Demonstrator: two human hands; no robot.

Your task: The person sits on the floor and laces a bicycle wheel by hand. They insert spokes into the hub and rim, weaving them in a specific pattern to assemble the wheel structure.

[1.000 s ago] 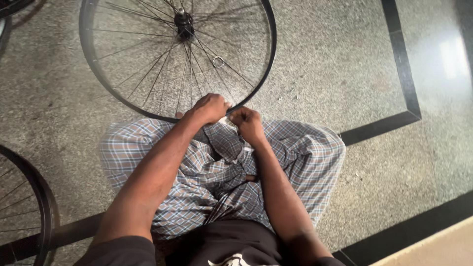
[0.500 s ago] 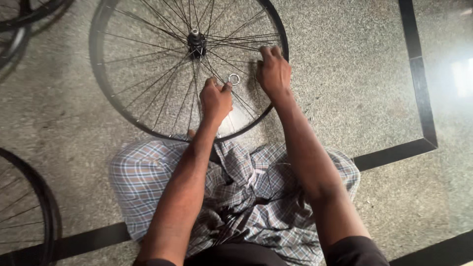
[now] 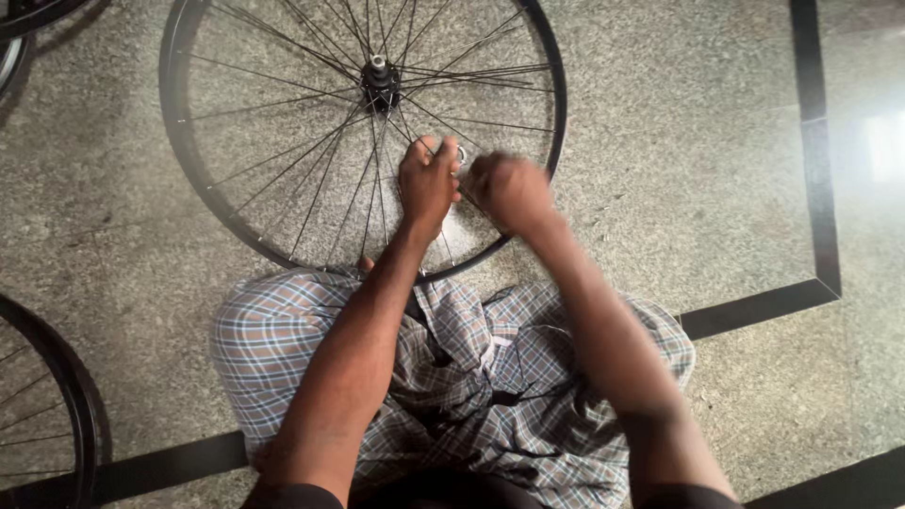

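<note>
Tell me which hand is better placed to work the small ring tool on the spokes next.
Left, probably. The left hand is sharp and seems steady, its fingers closed right at the ring tool among the spokes. The right hand is blurred, mid-motion, beside it near the rim.

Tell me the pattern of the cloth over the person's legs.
The cloth is checked, blue and white; head view.

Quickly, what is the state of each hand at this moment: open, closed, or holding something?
Left hand: closed on a small ring-shaped metal tool among the wheel spokes.
Right hand: curled, motion-blurred; cannot tell whether it holds anything.
</note>
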